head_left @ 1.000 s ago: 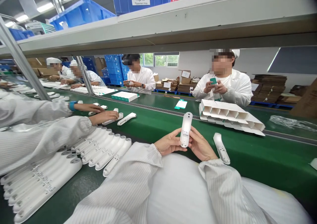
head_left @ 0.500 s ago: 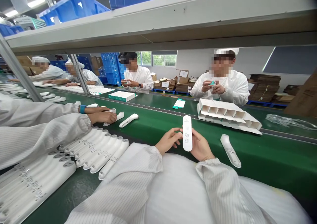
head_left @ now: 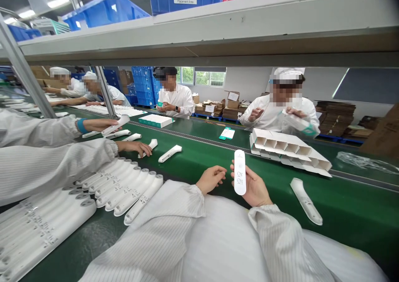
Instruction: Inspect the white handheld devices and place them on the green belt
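Note:
My right hand [head_left: 254, 186] holds a slim white handheld device [head_left: 240, 172] upright, its flat face with two small markings turned toward me. My left hand [head_left: 211, 178] hovers just left of it, fingers loosely curled and holding nothing, apart from the device. Both hands are above the near edge of the green conveyor belt [head_left: 212, 157]. Another white device [head_left: 306, 201] lies on the belt to the right of my right hand.
A row of white devices [head_left: 131, 190] lies at my left. A co-worker's sleeved arms [head_left: 62, 161] reach over the belt there, near loose devices [head_left: 170, 153]. White divided cardboard trays [head_left: 286, 147] sit beyond my hands. Other people work across the belt. A shelf with blue bins [head_left: 106, 11] hangs overhead.
The device was held by both hands with its back showing; it has been turned face-on, my left hand has let go and drawn left. The belt's loose device has drifted right.

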`<move>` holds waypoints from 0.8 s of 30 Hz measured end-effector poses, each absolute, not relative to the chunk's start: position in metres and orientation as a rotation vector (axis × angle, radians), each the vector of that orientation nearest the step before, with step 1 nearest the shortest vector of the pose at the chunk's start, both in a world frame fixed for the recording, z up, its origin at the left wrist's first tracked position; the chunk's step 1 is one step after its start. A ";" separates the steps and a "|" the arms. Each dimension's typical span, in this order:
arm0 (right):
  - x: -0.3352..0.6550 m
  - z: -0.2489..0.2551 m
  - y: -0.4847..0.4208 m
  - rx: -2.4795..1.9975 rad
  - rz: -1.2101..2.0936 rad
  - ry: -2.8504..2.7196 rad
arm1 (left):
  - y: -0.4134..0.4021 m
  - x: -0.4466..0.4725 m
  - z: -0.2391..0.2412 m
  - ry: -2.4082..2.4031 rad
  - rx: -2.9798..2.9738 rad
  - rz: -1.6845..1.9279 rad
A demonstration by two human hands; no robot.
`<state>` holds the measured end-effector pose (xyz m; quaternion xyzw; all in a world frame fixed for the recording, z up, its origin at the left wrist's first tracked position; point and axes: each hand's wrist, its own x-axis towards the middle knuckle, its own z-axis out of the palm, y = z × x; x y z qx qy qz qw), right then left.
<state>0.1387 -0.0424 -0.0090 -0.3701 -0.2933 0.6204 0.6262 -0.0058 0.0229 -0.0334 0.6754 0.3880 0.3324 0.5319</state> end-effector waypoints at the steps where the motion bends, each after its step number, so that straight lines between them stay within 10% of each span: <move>1: 0.139 -0.010 -0.042 -0.862 1.409 -0.679 | 0.022 -0.006 -0.034 0.929 1.643 0.791; 14: 0.178 -0.050 -0.018 -2.015 0.241 -1.291 | 0.021 -0.006 -0.042 0.893 1.917 0.779; 24: 0.186 -0.054 -0.024 -2.261 0.017 -1.471 | 0.016 -0.007 -0.042 0.911 2.021 0.724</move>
